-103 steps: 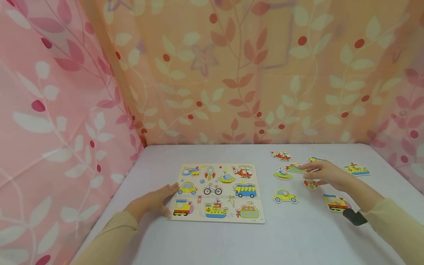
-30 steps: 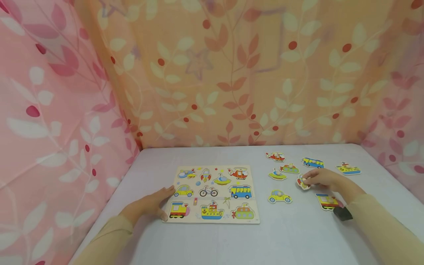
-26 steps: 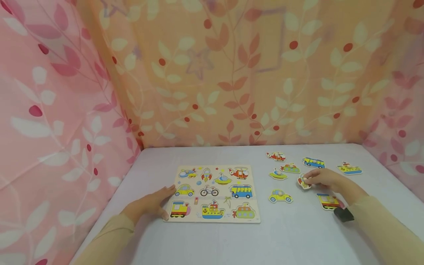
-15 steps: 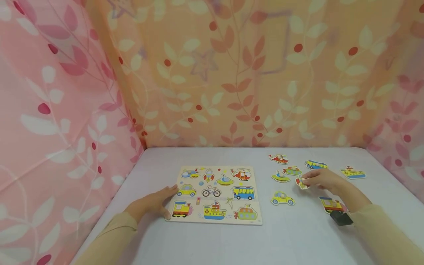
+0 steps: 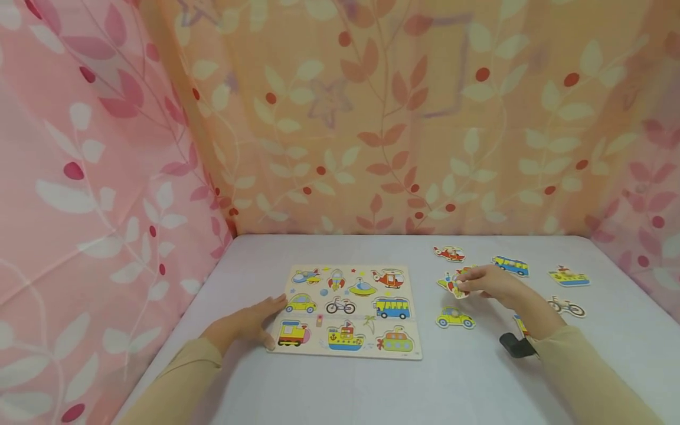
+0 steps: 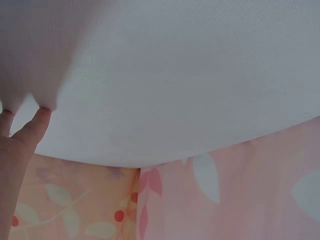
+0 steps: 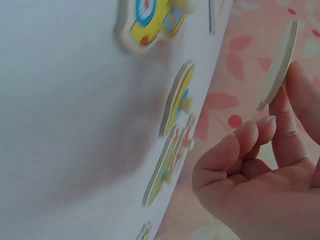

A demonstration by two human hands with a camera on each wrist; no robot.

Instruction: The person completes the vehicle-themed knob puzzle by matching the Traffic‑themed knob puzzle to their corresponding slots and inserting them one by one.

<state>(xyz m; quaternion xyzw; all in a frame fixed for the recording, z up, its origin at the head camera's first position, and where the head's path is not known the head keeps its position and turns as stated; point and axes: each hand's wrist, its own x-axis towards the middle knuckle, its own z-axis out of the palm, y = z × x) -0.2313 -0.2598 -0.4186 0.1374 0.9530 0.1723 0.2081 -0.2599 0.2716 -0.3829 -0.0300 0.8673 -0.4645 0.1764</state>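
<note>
My right hand (image 5: 491, 283) pinches a rocket puzzle piece (image 5: 455, 287) between thumb and fingertips. In the right wrist view the rocket piece (image 7: 279, 67) is edge-on, held up off the table, with the other fingers curled below. Behind it in the head view, the flying saucer piece (image 5: 443, 283) and submarine piece (image 5: 467, 270) are partly covered. My left hand (image 5: 247, 321) rests at the left edge of the wooden puzzle board (image 5: 345, 354), fingers spread and loose. Printed vehicles fill the board, including a rocket picture (image 5: 336, 280) in its top row.
Around the right hand lie a helicopter piece (image 5: 449, 254), bus piece (image 5: 511, 265), ship piece (image 5: 569, 275), bicycle piece (image 5: 567, 307) and car piece (image 5: 455, 317). A train piece (image 5: 519, 323) is mostly hidden by the right wrist and its black camera (image 5: 516, 346). Floral curtains (image 5: 372, 118) enclose the white table.
The right hand has taken hold of the rocket piece, raised it and moved it left toward the board. The bicycle piece has come into sight behind it. The left hand stays at the board's edge.
</note>
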